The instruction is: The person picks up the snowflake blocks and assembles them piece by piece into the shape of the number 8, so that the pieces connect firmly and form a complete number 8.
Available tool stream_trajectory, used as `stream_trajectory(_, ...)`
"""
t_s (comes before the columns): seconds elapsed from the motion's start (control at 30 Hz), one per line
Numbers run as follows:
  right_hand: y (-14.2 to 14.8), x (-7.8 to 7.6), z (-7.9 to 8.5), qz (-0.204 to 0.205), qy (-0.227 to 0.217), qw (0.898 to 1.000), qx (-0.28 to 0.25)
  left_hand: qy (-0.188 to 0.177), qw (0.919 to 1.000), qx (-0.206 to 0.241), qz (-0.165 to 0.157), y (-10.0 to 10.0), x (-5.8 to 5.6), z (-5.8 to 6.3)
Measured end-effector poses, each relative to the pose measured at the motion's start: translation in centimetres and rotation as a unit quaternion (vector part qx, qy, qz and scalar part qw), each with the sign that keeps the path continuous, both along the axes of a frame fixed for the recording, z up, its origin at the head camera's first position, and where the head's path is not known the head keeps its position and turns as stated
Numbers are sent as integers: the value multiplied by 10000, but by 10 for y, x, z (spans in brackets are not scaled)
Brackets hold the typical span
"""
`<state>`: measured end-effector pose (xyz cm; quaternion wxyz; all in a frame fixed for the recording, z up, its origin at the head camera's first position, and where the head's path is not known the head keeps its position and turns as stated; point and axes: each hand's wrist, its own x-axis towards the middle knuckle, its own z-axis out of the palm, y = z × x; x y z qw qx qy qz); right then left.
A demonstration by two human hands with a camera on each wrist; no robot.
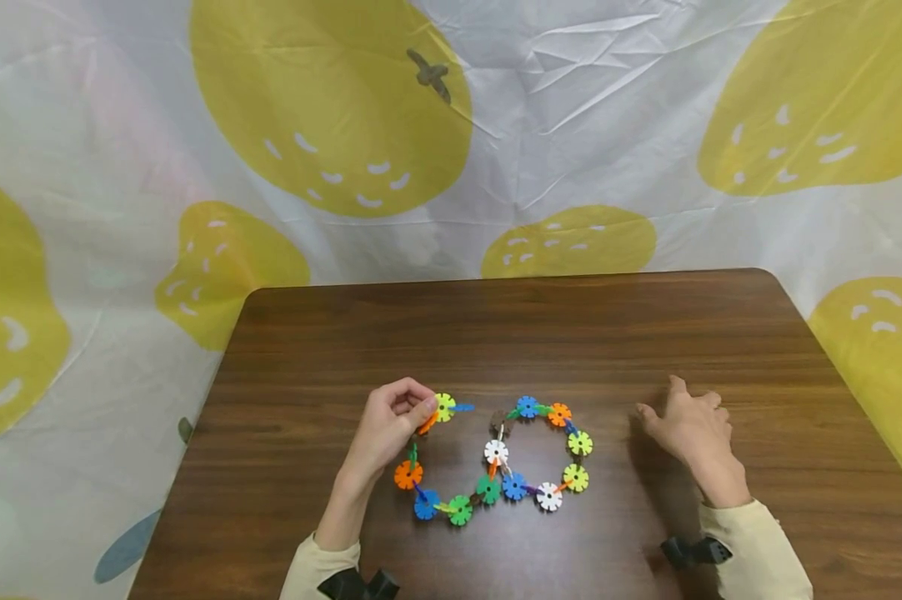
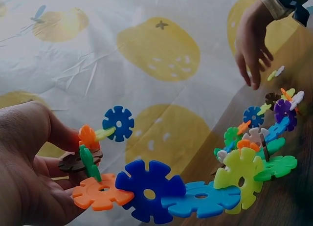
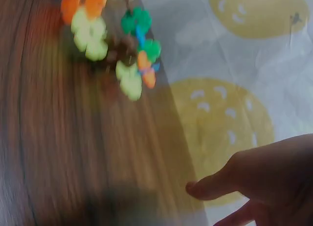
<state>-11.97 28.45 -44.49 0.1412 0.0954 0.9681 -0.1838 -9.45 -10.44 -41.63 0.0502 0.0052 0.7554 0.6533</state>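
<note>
My left hand (image 1: 385,427) pinches the end of a chain of interlocking snowflake discs (image 1: 409,475) between thumb and fingers. Orange and brown discs (image 2: 80,160) are at its fingertips. Beyond them a yellow-green disc (image 1: 444,407) and a blue disc (image 1: 462,407) stick out to the right. The chain curves down and joins a closed ring of discs (image 1: 548,497) on the table. A gap separates the blue end from the ring's brown disc (image 1: 500,423). To the right, apart from the ring, my right hand (image 1: 693,427) has its fingers spread and holds nothing.
The discs lie on a dark wooden table (image 1: 331,333) with rounded far corners. Behind it hangs a pale cloth (image 1: 391,242) printed with yellow fruit. Each wrist wears a black camera mount (image 1: 694,552).
</note>
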Motion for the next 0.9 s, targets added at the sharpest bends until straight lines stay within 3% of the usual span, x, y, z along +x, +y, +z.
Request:
stream_trajectory(0.07, 7, -1, -3, -125, -210, 9997, 17, 0, 10000, 15, -10, 0, 0, 0)
stream_trajectory(0.17, 14, -1, -9, -158, -96, 9998, 99, 7, 10000, 30, -20, 0, 0, 0)
stream_trajectory(0.4, 14, -2, -24, 97, 1222, 9923, 152, 12, 10000, -81, -33, 0, -1, 0)
stream_trajectory(0.53, 7, -5, -30, 167, 1606, 9869, 74, 12, 10000, -79, -41, 0, 0, 0)
stream_trajectory(0.7, 2, -11, -33, 132, 1649, 9862, 6, -1, 10000, -86, -38, 0, 0, 0)
stream_trajectory(0.9, -1, -18, -27, 385, 1152, 9921, -324, -23, 10000, -36, -19, -1, 0, 0)
